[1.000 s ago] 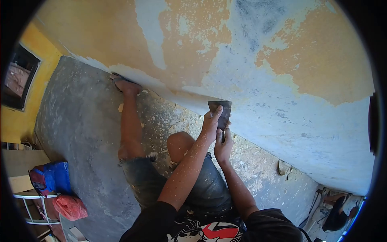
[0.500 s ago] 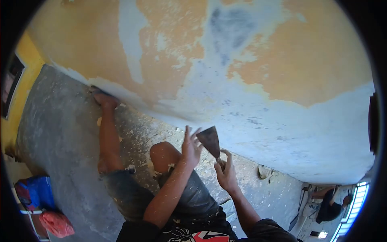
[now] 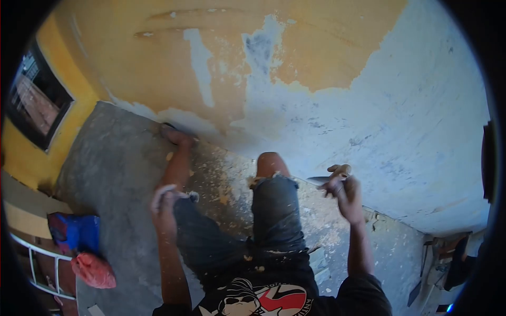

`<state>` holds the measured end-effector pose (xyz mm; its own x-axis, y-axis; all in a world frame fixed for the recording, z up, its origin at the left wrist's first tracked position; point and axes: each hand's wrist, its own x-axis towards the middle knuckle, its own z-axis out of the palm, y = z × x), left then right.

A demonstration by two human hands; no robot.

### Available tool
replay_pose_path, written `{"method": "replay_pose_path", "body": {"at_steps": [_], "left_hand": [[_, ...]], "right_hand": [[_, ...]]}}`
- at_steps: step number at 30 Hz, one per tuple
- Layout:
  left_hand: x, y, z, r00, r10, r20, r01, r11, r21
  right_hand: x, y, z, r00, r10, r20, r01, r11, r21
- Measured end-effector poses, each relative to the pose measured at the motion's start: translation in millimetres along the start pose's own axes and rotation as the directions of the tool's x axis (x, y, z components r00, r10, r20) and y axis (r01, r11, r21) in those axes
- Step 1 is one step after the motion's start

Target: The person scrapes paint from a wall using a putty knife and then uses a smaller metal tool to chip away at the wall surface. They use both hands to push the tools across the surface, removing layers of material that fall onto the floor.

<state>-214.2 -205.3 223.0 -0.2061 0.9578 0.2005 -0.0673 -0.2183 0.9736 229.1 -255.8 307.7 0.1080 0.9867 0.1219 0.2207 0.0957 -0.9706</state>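
Note:
In my right hand (image 3: 345, 196), near the foot of the wall, is a putty knife (image 3: 317, 180). Its blade points left and shows nearly edge-on; the fingers hide most of the handle. My left hand (image 3: 164, 200) is beside my bent left leg, with fingers slightly curled and apart and nothing visible in them. Beyond both hands rises the wall (image 3: 311, 113), with orange-yellow paint above and bare whitish patches below. Pale dust and flakes cling to my shorts (image 3: 276, 210).
Paint chips litter the grey floor (image 3: 121, 174) along the wall's base. A blue bag (image 3: 84, 231), a red plastic bag (image 3: 94, 269) and a white metal frame (image 3: 57, 268) are at left. A window (image 3: 39, 100) is beyond them. Another person (image 3: 457, 263) is at far right.
My left hand has moved away from the putty knife, left and down toward my leg. My right hand has shifted right, turning the blade from upright to pointing left. The view has tilted too.

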Motion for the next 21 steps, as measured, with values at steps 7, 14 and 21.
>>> {"method": "replay_pose_path", "body": {"at_steps": [7, 14, 21], "left_hand": [[-10.8, -26.0, -130.0, 0.899, 0.055, -0.435, -0.031, 0.998, 0.062], [-61.2, -216.9, -126.7, 0.836, -0.116, -0.536, 0.022, 0.984, -0.178], [-17.9, -254.3, -116.6, 0.788, -0.278, -0.549, 0.232, 0.961, -0.154]], "right_hand": [[56.2, -39.8, -22.6, 0.851, -0.517, -0.092, 0.302, 0.624, -0.721], [124.4, -0.3, 48.4, 0.930, -0.328, -0.165, 0.351, 0.925, 0.145], [170.8, 90.4, 129.8, 0.987, -0.057, 0.151, -0.036, 0.834, 0.550]]}}
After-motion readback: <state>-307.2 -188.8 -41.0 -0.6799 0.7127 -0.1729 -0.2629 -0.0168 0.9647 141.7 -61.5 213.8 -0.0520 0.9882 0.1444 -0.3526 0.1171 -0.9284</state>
